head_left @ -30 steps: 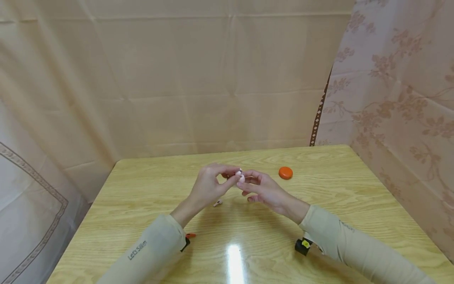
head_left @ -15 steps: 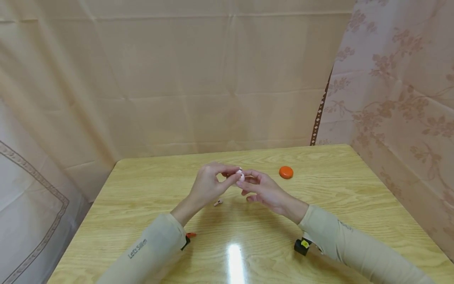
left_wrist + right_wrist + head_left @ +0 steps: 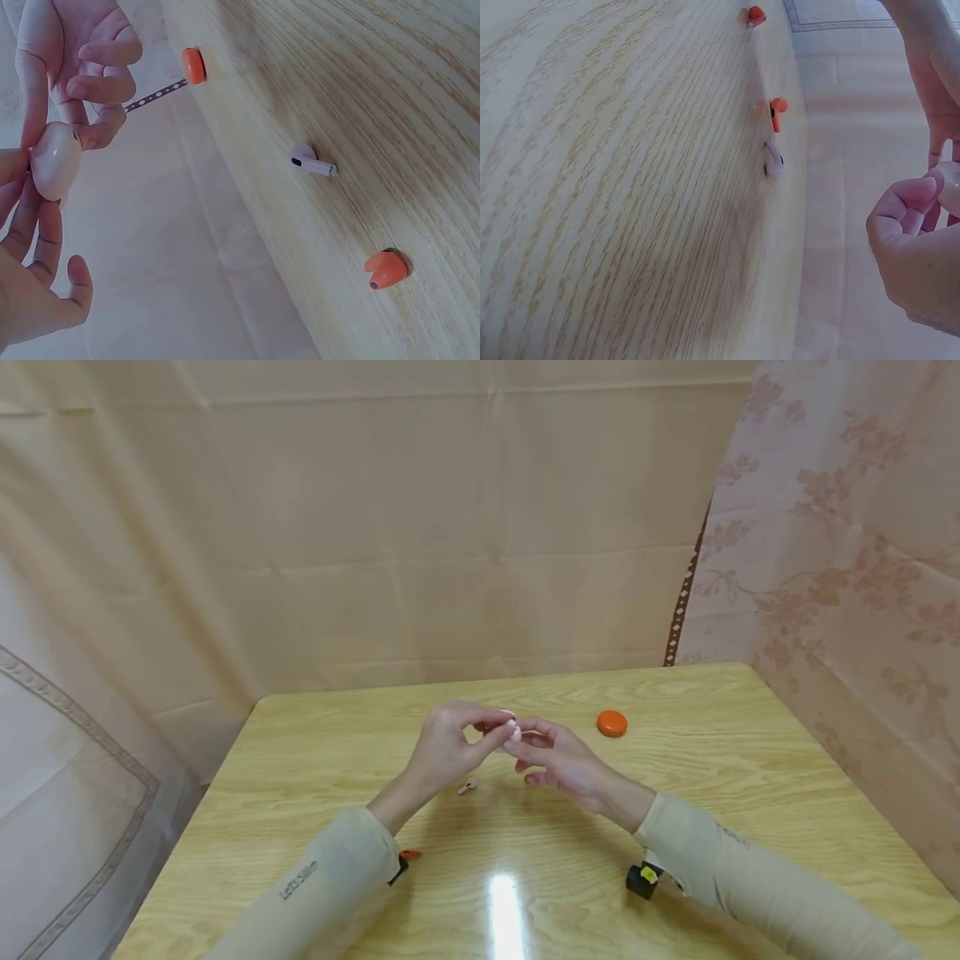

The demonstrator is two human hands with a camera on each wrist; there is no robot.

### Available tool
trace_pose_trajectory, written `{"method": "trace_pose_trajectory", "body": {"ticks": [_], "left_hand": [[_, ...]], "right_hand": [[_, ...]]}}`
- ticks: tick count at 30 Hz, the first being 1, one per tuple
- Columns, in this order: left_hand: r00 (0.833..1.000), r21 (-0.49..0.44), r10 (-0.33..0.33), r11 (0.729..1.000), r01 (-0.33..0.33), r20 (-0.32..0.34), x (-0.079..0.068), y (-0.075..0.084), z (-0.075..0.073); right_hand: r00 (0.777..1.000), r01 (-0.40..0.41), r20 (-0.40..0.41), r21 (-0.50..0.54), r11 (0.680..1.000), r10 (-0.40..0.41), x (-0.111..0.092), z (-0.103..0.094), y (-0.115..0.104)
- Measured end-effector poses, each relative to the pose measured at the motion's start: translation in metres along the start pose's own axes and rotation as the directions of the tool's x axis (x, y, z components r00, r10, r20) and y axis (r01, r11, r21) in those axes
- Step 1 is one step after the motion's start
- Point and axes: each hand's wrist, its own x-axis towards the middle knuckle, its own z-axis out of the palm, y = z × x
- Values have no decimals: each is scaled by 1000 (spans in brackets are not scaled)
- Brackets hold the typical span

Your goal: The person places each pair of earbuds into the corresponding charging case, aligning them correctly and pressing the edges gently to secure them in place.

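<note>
A small white earbud case [image 3: 516,735] is held above the table between both hands, its rounded shell [image 3: 56,161] plain in the left wrist view. The left hand [image 3: 450,747] pinches it from the left with thumb and fingertips. From the other side the right hand [image 3: 562,764] grips it, with its lower fingers loosely bent. Fingertips cover much of the case, and whether an earbud sits inside cannot be seen. Below the hands, a loose white earbud [image 3: 467,787] lies on the wood, also clear in the left wrist view.
An orange round case [image 3: 612,723] rests on the table [image 3: 337,752] beyond the right hand. Near the left wrist lies an orange earbud [image 3: 388,268]; the right wrist view shows two orange earbuds [image 3: 778,112]. A beige curtain [image 3: 450,527] hangs behind the table.
The head view has shifted slightly. Both hands stay together at the white case, with only small finger movement and a slight turn of the case. Things on the table have not moved.
</note>
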Motion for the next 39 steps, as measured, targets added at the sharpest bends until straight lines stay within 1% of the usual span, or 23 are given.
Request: {"method": "trace_pose_trajectory", "body": {"ticks": [5,9,17,22,28,35,39], "left_hand": [[1000,-18,-14,1000,14,6,1,0,1],[1000,-30,-27,999,27,9,1,0,0],[1000,-20,-18,1000,18,0,2,-1,-1],[1000,-30,-11,999,11,-3,1,-1,-2],[1000,-54,-12,998,11,-16,-1,-3,-7],[999,-14,-22,1000,22,-25,-4,-8,-16],[999,-15,-2,1000,2,-34,-9,-13,-21]], "right_hand": [[1000,-7,-8,1,1000,7,0,-1,-1],[1000,-7,3,-3,1000,7,1,-2,-2],[1000,-3,6,-4,1000,3,1,-2,-3],[1000,-1,11,0,1000,1,1,-1,-2],[1000,7,15,20,1000,-8,1,0,-4],[1000,9,1,38,999,-9,-1,-1,-7],[1000,12,2,58,998,-12,-1,-1,-7]]}}
